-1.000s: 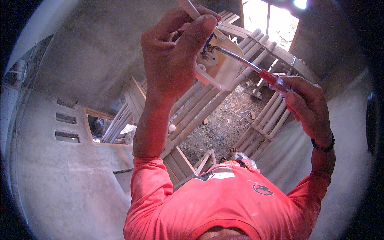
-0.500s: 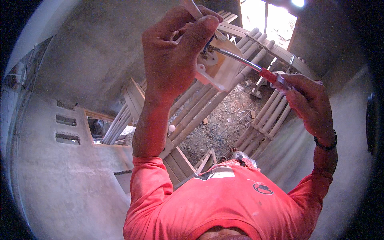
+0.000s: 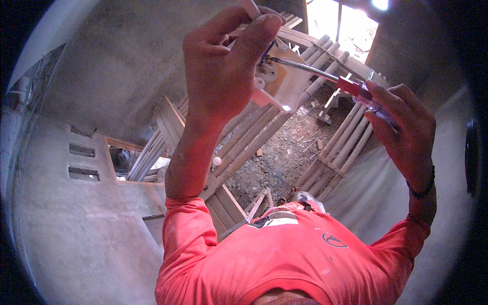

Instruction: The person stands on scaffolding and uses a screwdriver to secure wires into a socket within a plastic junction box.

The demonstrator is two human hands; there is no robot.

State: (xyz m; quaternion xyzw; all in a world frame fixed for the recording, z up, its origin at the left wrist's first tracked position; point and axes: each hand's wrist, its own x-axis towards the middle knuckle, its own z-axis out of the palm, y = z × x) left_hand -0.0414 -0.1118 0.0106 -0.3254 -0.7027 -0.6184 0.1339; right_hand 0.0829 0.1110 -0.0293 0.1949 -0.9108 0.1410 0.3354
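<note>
A white plastic electrical fitting (image 3: 292, 84), open-faced with metal terminals and a short dark wire inside, is gripped in my left hand (image 3: 221, 76). A pale strip (image 3: 250, 8) sticks up between that hand's thumb and fingers; its lower end is hidden. From the right, a screwdriver (image 3: 310, 69) with a red and clear handle reaches across, its tip at the terminals. My right hand (image 3: 406, 127) has its fingers round the back of the handle, thumb and index finger slightly apart. Whether the tip sits in a screw slot is too small to tell.
Bamboo poles (image 3: 254, 137) and timber planks (image 3: 223, 211) lie below. Rubble (image 3: 284, 147) covers the ground between them. Grey plastered walls (image 3: 117, 66) stand around, with a bright opening (image 3: 351, 25) at the top and a framed opening (image 3: 134, 157) at left.
My right hand has shifted outward to the right and its grip on the handle has loosened a little. The screwdriver tip stays at the terminals. My left hand holds almost the same place.
</note>
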